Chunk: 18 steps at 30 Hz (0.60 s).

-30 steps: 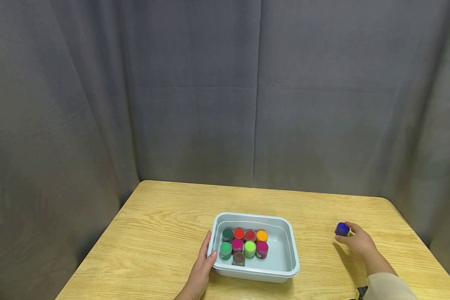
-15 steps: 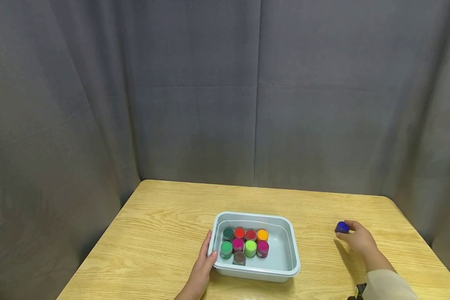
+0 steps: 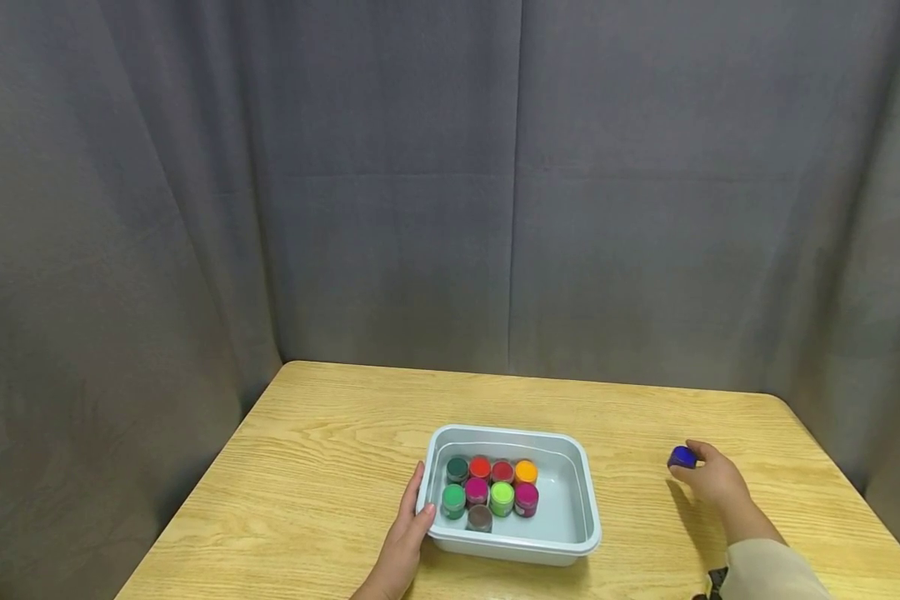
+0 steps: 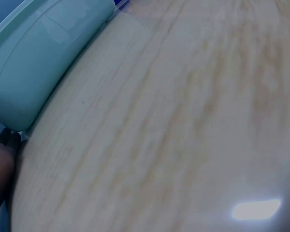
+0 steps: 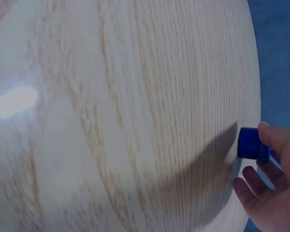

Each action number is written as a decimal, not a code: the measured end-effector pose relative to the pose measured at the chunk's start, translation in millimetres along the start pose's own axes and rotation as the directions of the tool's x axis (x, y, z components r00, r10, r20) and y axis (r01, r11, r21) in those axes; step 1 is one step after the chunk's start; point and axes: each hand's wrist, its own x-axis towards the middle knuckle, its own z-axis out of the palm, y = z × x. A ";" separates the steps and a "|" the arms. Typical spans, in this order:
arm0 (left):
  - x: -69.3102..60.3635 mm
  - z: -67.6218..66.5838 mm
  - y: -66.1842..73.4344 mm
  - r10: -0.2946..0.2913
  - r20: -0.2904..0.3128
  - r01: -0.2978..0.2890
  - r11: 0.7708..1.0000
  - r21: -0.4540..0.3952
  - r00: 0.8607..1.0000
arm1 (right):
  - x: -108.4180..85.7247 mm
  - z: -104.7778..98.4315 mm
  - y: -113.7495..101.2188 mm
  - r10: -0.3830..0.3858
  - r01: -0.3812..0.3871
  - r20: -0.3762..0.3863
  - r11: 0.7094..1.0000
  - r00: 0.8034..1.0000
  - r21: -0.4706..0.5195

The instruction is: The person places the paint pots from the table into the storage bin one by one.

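Between thumb and fingers, my right hand (image 3: 716, 482) pinches a small blue paint jar (image 3: 682, 457) at the table's right side. In the right wrist view, the blue jar (image 5: 250, 143) sits at the fingertips, close to its shadow; whether it touches the table I cannot tell. My left hand (image 3: 402, 537) holds the near left corner of a pale blue plastic tub (image 3: 513, 546), thumb at the rim and fingers along the outer wall. Several paint jars stand in the tub, among them a lime green jar (image 3: 502, 497), an orange jar (image 3: 526, 472) and a brown jar (image 3: 479, 519).
A wooden table (image 3: 322, 450) carries the tub near its front middle. Grey curtains (image 3: 390, 250) hang behind the table and at both sides. The jars are grouped toward the tub's left, with bare floor at its right.
The blue jar has shifted slightly left and tilted in my right hand, which has moved slightly left. My left hand and the tub are nearly still.
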 end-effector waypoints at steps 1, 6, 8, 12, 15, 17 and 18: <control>0.0 0.0 0.0 0.000 0.002 0.000 1.000 -0.001 1.000 | 0.2 0.4 0.3 -0.003 0.003 -0.006 1.000 1.000 -0.002; 0.2 0.2 0.6 -0.003 0.008 0.003 1.000 -0.010 1.000 | 1.1 2.8 0.7 -0.003 0.003 -0.038 1.000 0.999 0.003; 0.2 0.3 0.5 -0.004 0.008 0.004 1.000 -0.014 1.000 | 0.3 3.6 -0.1 0.006 -0.006 -0.048 1.000 0.999 0.016; 0.6 0.4 -0.2 -0.005 0.006 0.005 1.000 -0.018 1.000 | -2.2 5.8 -1.6 0.001 0.001 -0.062 1.000 0.998 0.026; 0.7 0.3 0.1 -0.002 0.002 0.002 1.000 -0.018 1.000 | -3.3 7.5 -4.5 -0.021 0.022 -0.078 1.000 0.997 0.019; 0.6 0.1 0.5 0.000 -0.001 0.000 1.000 -0.018 1.000 | -4.2 8.4 -7.9 -0.033 0.036 -0.089 0.999 0.995 0.029; 0.6 0.0 0.7 0.000 -0.001 0.000 1.000 -0.018 1.000 | -4.9 8.7 -9.8 -0.042 0.045 -0.093 0.998 0.995 0.033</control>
